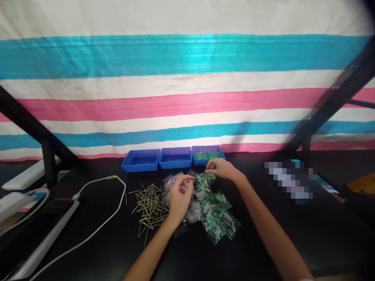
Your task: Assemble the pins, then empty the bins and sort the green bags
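Observation:
My left hand [181,194] is over a heap of clear plastic bags [193,212], thumb and fingertips pinched together; what they hold is too small to name. My right hand [220,168] is closed at the upper end of the green packets [215,210], just in front of the right blue tray [208,160]; its fingertips point down and what they grip cannot be made out. Left of my left hand lies a loose pile of thin gold and silver rods [150,207]. The right tray holds some green packets.
Two more blue trays [140,168] [175,166] stand in the row at the back of the black table [99,249]. A white cable [109,217] curves across the left side, beside a dark-screened device [47,230]. A blurred patch [290,181] is at right.

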A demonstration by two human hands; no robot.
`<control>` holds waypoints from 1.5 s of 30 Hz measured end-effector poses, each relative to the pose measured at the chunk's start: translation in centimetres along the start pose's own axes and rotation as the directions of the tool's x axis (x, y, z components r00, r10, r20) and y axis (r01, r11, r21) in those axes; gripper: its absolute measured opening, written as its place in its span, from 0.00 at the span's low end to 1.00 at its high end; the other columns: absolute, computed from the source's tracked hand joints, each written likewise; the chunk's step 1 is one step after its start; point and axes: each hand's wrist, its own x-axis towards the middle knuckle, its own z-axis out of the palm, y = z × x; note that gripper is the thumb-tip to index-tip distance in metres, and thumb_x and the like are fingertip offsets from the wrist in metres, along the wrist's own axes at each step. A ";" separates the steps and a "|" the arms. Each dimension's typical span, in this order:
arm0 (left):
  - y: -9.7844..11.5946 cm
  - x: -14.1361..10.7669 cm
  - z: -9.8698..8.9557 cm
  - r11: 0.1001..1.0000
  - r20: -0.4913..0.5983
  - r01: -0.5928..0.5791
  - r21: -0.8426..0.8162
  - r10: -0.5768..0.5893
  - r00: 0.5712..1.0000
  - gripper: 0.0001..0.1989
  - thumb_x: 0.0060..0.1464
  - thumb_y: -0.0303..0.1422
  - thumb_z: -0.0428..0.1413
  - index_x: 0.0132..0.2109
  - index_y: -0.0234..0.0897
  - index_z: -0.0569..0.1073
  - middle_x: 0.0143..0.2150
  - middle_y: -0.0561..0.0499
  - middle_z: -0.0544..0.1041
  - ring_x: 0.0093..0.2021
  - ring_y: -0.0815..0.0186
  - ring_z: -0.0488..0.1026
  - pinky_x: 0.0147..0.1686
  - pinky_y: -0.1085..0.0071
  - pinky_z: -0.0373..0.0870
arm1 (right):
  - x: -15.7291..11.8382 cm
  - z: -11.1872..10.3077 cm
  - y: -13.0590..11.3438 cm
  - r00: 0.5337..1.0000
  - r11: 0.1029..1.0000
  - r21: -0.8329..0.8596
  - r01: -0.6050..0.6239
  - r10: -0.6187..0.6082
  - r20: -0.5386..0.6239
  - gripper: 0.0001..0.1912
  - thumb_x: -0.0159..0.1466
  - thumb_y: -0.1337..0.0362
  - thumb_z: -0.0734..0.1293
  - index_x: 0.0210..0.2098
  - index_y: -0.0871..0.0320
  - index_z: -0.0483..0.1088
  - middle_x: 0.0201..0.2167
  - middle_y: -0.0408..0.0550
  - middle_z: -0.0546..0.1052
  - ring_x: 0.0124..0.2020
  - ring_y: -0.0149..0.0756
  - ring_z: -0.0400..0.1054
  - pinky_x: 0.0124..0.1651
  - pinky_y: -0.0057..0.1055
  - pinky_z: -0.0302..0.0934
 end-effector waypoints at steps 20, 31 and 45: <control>-0.2 0.1 0.1 1.000 0.002 0.001 -0.015 -0.001 1.000 0.11 0.45 0.37 0.60 0.35 0.35 0.73 0.23 0.56 0.67 0.19 0.74 0.61 0.17 0.79 0.57 | -3.4 -3.5 -4.8 0.915 0.816 0.551 0.177 -0.343 0.215 0.07 0.56 0.64 0.66 0.35 0.57 0.66 0.32 0.43 0.71 0.25 0.27 0.66 0.23 0.22 0.62; 0.8 -0.3 -0.3 0.975 -0.053 -0.188 0.118 0.195 0.979 0.03 0.47 0.32 0.59 0.31 0.39 0.77 0.54 0.47 0.68 0.25 0.74 0.67 0.20 0.76 0.63 | -2.7 -3.5 -5.3 0.916 0.831 0.410 0.376 -0.401 -0.027 0.12 0.55 0.77 0.62 0.24 0.57 0.74 0.45 0.47 0.70 0.46 0.35 0.66 0.40 0.27 0.62; 0.6 -0.1 0.2 0.999 -0.093 -0.021 -0.040 0.017 0.996 0.17 0.50 0.36 0.56 0.47 0.40 0.68 0.39 0.51 0.71 0.25 0.74 0.68 0.20 0.79 0.64 | 0.4 -1.3 0.7 0.962 0.816 0.551 0.177 -0.027 -0.271 0.10 0.55 0.65 0.66 0.37 0.60 0.70 0.29 0.46 0.76 0.31 0.33 0.70 0.31 0.27 0.65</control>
